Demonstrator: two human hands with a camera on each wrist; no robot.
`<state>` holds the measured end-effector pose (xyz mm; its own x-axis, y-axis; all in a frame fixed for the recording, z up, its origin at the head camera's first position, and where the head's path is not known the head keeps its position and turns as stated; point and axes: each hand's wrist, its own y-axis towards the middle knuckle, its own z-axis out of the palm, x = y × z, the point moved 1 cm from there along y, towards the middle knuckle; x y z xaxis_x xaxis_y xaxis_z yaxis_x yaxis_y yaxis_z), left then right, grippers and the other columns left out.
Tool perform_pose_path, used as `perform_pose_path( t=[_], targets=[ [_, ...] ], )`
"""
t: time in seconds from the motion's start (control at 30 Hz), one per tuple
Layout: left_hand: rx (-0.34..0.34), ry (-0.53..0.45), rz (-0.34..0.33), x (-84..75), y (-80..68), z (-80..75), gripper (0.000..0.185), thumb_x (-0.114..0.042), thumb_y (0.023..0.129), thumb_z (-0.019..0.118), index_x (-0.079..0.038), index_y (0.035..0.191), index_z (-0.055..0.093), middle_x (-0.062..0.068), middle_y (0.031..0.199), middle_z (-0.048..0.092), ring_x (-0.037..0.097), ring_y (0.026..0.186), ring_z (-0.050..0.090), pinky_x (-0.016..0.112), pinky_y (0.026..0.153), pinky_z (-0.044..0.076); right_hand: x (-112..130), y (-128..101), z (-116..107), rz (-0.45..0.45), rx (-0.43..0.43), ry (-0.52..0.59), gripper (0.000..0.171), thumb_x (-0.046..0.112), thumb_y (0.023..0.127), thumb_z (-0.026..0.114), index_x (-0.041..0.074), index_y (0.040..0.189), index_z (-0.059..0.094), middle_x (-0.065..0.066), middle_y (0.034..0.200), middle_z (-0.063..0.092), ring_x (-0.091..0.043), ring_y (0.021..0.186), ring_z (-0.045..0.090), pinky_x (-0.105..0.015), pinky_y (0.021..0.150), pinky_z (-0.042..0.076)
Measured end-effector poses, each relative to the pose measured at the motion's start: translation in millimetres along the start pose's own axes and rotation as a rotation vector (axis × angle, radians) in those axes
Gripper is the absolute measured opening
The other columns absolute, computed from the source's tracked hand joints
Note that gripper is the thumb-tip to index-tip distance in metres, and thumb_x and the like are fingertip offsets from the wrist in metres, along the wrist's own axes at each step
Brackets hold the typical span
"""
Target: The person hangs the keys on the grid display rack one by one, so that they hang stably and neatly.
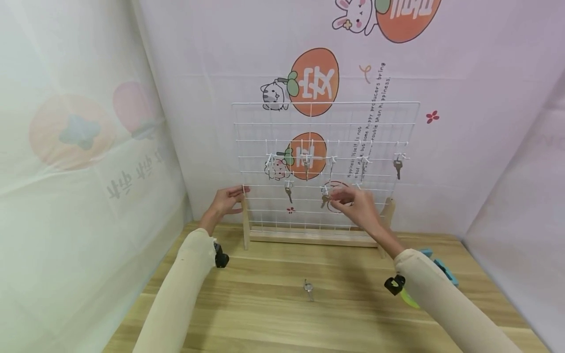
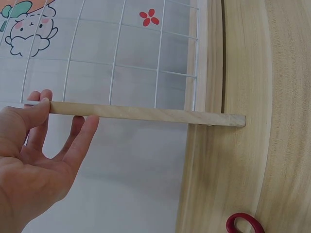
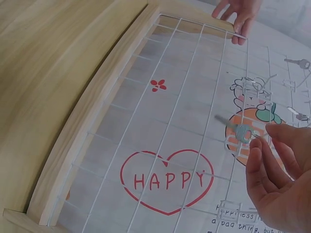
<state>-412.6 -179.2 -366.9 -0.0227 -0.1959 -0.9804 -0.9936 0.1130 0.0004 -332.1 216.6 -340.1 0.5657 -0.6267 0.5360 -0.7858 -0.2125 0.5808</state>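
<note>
A white wire grid rack (image 1: 326,122) stands on a wooden base (image 1: 309,239) at the back of the table. Several keys hang from its hooks, one at the far right (image 1: 398,167). My left hand (image 1: 228,200) holds the top of the left wooden post (image 2: 146,114), thumb in front and fingers behind. My right hand (image 1: 353,202) is at the grid's lower middle. Its loosely curled fingertips (image 3: 256,145) sit right beside a hanging key (image 3: 241,132), which nothing encloses. Another key (image 1: 308,289) lies loose on the table.
A teal object (image 1: 443,268) and a yellow-green item (image 1: 409,298) lie at the table's right edge, behind my right forearm. A red loop (image 2: 245,224) lies on the table near the post. Printed fabric walls close in the back and both sides.
</note>
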Motion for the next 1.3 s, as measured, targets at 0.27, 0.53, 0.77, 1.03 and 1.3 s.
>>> perform_pose_path(
  t=[0.27,0.53,0.77,1.03,1.3],
  targets=[
    [0.015,0.002,0.001,-0.6,-0.2,0.1,0.039,-0.01,0.11,0.052,-0.01,0.149,0.057,0.011,0.155,0.053,0.035,0.14,0.051,0.056,0.107,0.052,3,-21,6,-0.011,0.076,0.002,0.02,0.009,0.091,0.082,0.003,0.11,0.077,-0.009,0.101,0.079,-0.022,0.083,0.076,-0.032,0.072,0.064],
    [0.025,0.007,0.031,4.1,0.3,-5.6,0.042,-0.009,0.11,0.053,-0.009,0.152,0.054,0.014,0.158,0.048,0.039,0.14,0.049,0.055,0.106,0.052,0,-49,30,-0.045,0.165,-0.003,0.018,0.01,0.09,0.083,0.006,0.106,0.077,-0.007,0.098,0.079,-0.018,0.081,0.075,-0.026,0.068,0.062],
    [0.034,-0.003,0.053,5.3,3.5,-4.9,0.046,-0.008,0.109,0.054,-0.007,0.155,0.049,0.015,0.159,0.046,0.04,0.142,0.048,0.056,0.107,0.051,-12,-77,54,-0.046,0.271,0.01,0.017,0.009,0.089,0.083,0.006,0.105,0.077,-0.009,0.098,0.078,-0.016,0.08,0.074,-0.025,0.07,0.061],
    [0.043,0.035,0.053,1.5,6.5,-3.5,0.044,-0.011,0.109,0.054,-0.008,0.153,0.051,0.015,0.158,0.048,0.036,0.139,0.051,0.053,0.104,0.055,-22,-99,81,-0.002,0.432,0.055,0.021,0.009,0.09,0.083,0.001,0.107,0.076,-0.014,0.103,0.077,-0.02,0.083,0.073,-0.032,0.071,0.063],
    [0.044,0.049,0.067,2.0,2.1,-3.7,0.044,-0.01,0.109,0.055,-0.005,0.152,0.052,0.016,0.16,0.045,0.036,0.144,0.047,0.055,0.104,0.054,-25,-115,108,-0.016,0.498,0.055,0.017,0.01,0.089,0.083,0.001,0.103,0.078,-0.007,0.093,0.078,-0.014,0.078,0.07,-0.025,0.067,0.06]
  ],
)
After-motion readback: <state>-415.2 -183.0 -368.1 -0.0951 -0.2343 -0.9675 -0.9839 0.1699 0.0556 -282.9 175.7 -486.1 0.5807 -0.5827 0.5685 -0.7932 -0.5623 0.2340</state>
